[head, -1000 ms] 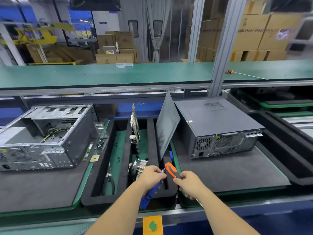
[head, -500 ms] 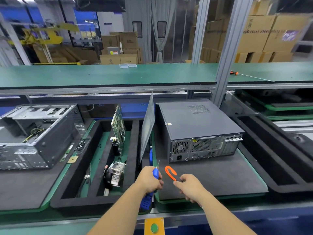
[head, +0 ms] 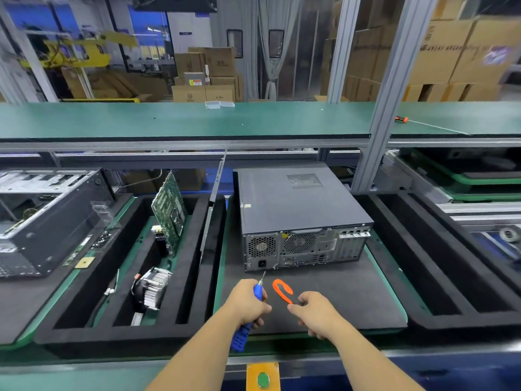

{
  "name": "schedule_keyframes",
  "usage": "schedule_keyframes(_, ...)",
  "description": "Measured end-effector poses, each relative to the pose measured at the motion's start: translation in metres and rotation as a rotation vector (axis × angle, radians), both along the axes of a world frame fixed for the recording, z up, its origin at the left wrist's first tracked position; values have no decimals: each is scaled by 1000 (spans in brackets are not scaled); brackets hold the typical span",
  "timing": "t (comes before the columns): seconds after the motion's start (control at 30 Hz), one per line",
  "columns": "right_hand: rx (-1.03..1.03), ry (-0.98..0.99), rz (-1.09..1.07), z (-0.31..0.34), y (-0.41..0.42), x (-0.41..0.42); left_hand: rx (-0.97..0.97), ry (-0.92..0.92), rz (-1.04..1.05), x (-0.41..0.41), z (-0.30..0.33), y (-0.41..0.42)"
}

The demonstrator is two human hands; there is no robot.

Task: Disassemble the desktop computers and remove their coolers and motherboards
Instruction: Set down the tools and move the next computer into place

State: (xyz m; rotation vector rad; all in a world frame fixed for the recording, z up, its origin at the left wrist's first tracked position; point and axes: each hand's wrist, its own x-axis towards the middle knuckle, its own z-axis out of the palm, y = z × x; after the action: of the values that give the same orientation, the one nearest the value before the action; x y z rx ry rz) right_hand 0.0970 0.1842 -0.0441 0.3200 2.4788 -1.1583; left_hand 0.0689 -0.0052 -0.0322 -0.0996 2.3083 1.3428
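A blue electric screwdriver (head: pixel 255 303) is gripped by the left hand (head: pixel 245 304); an orange curved plastic hook (head: pixel 282 289) is pinched by the right hand (head: pixel 317 311).

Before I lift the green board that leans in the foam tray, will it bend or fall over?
The board is probably stiff and light: it looks thin and flat. It stands tilted on its edge in the foam tray, so a push may tip it. Its small parts look fragile; holding it by the edges seems safer.

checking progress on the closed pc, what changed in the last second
The view swung right, centring the closed computer. The left hand keeps gripping the blue screwdriver; the right hand still pinches the orange hook tool. Nothing taken up or let go; case unopened.
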Motion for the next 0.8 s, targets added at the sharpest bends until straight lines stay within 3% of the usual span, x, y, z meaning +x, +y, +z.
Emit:
schedule_keyframes(0.53,49,34,81,-6,-18,-5,-431,106,-171,-11,-21,-34)
schedule_keyframes(0.8,97,53,87,-17,-25,-9,-518,237,-191,-21,-35,-63)
